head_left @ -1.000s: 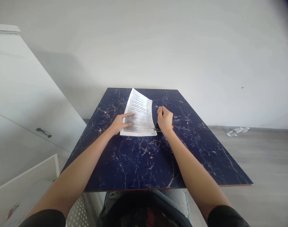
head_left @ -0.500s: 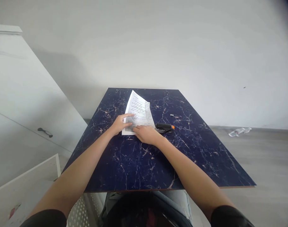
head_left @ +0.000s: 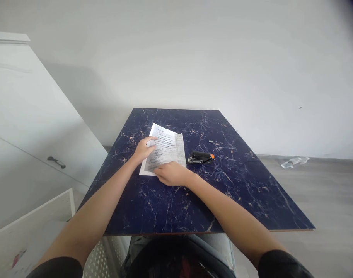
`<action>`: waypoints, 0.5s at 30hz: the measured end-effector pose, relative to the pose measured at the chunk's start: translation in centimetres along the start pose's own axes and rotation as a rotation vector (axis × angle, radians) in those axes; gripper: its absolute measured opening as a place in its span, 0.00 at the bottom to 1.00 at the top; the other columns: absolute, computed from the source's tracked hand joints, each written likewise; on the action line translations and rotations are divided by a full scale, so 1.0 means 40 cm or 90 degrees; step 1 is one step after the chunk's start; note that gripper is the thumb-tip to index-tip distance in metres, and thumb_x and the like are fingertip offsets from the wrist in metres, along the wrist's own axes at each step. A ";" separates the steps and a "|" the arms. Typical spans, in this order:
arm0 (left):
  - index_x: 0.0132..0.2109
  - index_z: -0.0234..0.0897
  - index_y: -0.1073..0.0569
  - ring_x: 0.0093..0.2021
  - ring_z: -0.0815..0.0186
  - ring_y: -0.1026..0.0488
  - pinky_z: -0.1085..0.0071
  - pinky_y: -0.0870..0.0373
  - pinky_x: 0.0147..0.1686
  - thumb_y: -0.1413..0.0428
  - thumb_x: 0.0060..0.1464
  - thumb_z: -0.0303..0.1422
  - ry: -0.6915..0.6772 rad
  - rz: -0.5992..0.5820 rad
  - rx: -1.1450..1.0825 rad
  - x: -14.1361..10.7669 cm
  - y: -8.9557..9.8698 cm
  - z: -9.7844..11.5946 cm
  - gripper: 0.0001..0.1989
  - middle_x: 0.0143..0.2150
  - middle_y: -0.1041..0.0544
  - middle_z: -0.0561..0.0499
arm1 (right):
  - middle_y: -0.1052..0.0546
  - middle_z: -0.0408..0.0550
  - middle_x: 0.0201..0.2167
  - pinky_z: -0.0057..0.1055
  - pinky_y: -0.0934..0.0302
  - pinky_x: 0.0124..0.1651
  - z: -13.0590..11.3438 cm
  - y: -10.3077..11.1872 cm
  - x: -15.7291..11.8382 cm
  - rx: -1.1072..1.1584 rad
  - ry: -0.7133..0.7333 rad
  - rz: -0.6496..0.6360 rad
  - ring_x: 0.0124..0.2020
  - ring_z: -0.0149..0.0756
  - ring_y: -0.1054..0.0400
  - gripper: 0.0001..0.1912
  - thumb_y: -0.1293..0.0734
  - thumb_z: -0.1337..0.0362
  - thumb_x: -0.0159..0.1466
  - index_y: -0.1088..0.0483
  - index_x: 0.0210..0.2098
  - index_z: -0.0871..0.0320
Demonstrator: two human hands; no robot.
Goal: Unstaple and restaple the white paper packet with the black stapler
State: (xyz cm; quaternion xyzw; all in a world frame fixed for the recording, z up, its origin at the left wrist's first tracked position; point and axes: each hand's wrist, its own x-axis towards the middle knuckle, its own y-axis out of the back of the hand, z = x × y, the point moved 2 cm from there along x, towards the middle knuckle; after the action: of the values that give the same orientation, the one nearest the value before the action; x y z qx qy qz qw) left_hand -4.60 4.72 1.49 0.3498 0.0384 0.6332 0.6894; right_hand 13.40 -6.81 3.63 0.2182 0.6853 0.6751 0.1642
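Printed paper (head_left: 165,143) on a marbled table (head_left: 240,197)

The thin white paper lies near the middle of the glossy, dark blue table, whose surface is veined with pale, jagged lines. Dense rows of print cover the paper, and its right side bends gently. The left hand (head_left: 144,149) rests at its left edge, partly open, thumb and forefinger parted over the print. The right hand (head_left: 173,172) sits at the lower edge, half closed, fingers bent and close together over the paper. Whether either hand pinches the paper, I cannot tell. Just right of the paper lies a black stapler (head_left: 202,156), long and rounded, with an orange end and a shiny metal strip. Beyond it lies a small grey block (head_left: 211,141).
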 end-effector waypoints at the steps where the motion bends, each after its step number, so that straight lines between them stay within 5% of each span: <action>1: 0.50 0.38 0.20 0.56 0.56 0.25 0.60 0.35 0.62 0.42 0.49 0.27 0.003 0.007 -0.002 0.001 0.003 -0.003 0.20 0.54 0.20 0.48 | 0.22 0.48 0.34 0.31 0.45 0.32 -0.008 0.002 -0.001 0.015 0.026 -0.001 0.30 0.35 0.31 0.13 0.42 0.60 0.73 0.29 0.41 0.58; 5: 0.49 0.38 0.19 0.52 0.56 0.23 0.60 0.32 0.58 0.42 0.48 0.28 0.054 0.020 -0.022 0.001 0.013 -0.031 0.19 0.51 0.19 0.47 | 0.24 0.44 0.29 0.30 0.46 0.32 -0.028 0.013 -0.005 0.141 0.163 -0.003 0.29 0.33 0.33 0.23 0.40 0.46 0.72 0.30 0.32 0.57; 8: 0.50 0.37 0.19 0.46 0.56 0.22 0.62 0.27 0.50 0.42 0.46 0.29 0.103 0.014 -0.064 0.001 0.017 -0.054 0.21 0.48 0.18 0.47 | 0.23 0.46 0.30 0.31 0.41 0.37 -0.005 0.020 -0.008 0.177 0.122 0.066 0.33 0.35 0.31 0.25 0.43 0.46 0.73 0.28 0.33 0.57; 11: 0.48 0.36 0.19 0.41 0.58 0.21 0.64 0.26 0.45 0.42 0.44 0.29 0.141 0.038 -0.086 0.003 0.026 -0.068 0.22 0.44 0.17 0.47 | 0.23 0.56 0.50 0.41 0.39 0.54 0.040 0.017 -0.017 0.144 -0.002 0.156 0.52 0.44 0.31 0.23 0.46 0.50 0.75 0.27 0.48 0.57; 15: 0.43 0.37 0.18 0.40 0.59 0.22 0.65 0.26 0.44 0.42 0.41 0.27 0.191 0.097 -0.076 0.010 0.057 -0.079 0.19 0.44 0.18 0.47 | 0.50 0.55 0.74 0.61 0.60 0.70 0.072 -0.027 -0.023 0.130 -0.147 0.097 0.73 0.59 0.57 0.33 0.49 0.41 0.73 0.39 0.68 0.52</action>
State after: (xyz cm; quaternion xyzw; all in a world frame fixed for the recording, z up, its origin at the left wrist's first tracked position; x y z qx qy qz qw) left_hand -8.01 6.32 0.47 0.2116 0.0764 0.7300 0.6454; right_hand 15.60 -4.83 2.39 0.3613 0.7083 0.5829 0.1674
